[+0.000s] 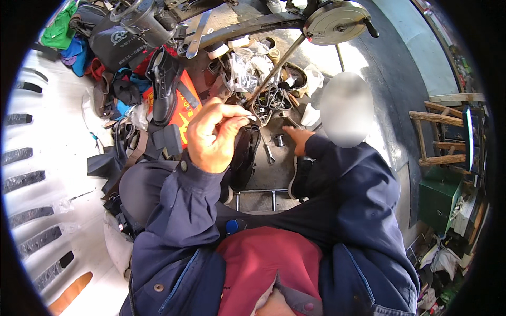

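My left hand (pixel 213 138) is raised in front of me, thumb and forefinger pinched together. A small pale bit shows at their tips, too small to name. Below and beside it a black shoe (pixel 245 155) stands between my knees. Low over the floor, my right hand (pixel 299 139) reaches leftward with its fingers stretched out and nothing seen in them. Just left of those fingers lie a small metal cylinder (pixel 280 140) and a wrench (pixel 270 154). A hammer-like tool's end near the right fingertips is partly hidden.
A metal rod (pixel 279 71) slants down from a machine with a cranked round wheel (pixel 337 23). Clear plastic bags (pixel 250 66) and small parts crowd the floor ahead. Another black shoe (pixel 163 87) lies on the left pile. A wooden rack (pixel 440 131) and green box (pixel 440 197) stand right.
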### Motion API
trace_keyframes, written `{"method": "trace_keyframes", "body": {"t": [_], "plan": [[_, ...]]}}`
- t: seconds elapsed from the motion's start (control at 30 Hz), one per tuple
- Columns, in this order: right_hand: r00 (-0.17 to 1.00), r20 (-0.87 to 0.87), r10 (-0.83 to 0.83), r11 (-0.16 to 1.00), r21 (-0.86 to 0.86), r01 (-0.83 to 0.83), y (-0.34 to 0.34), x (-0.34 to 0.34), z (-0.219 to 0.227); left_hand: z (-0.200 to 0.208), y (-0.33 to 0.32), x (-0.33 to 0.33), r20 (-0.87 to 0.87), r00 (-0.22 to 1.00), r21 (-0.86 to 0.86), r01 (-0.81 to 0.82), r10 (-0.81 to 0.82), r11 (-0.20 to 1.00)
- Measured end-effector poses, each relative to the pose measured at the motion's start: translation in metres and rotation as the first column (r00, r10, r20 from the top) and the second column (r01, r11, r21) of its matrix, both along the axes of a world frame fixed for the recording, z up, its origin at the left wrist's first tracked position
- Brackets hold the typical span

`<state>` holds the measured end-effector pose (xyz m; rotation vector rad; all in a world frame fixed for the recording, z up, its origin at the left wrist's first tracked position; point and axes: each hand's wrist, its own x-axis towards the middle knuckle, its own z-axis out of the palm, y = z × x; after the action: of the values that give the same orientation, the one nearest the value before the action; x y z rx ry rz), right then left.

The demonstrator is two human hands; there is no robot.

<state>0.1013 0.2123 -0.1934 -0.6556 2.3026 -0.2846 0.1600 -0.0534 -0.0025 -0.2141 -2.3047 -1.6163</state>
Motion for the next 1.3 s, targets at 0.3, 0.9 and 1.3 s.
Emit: {"method": "trace_keyframes", "body": {"t": [0.3,0.9,1.3], "plan": [[0.598,0.102,-0.795,0.469,-0.523,0.712,-0.041,-0.052,-0.084,0.003,-0.016,0.009,0.046,0.997,0.067,-0.066,0.063,0.996],[0.487,0.303,-0.819,0.418,-0.267,0.868,-0.037,-0.055,-0.060,-0.015,-0.028,0.004,0.206,0.977,0.322,-0.017,-0.053,0.946],[0.915,-0.221,-0.337,0.742,-0.661,0.114,0.014,0.082,0.203,0.002,-0.035,0.016,0.106,0.882,0.356,0.397,-0.459,0.846]]}}
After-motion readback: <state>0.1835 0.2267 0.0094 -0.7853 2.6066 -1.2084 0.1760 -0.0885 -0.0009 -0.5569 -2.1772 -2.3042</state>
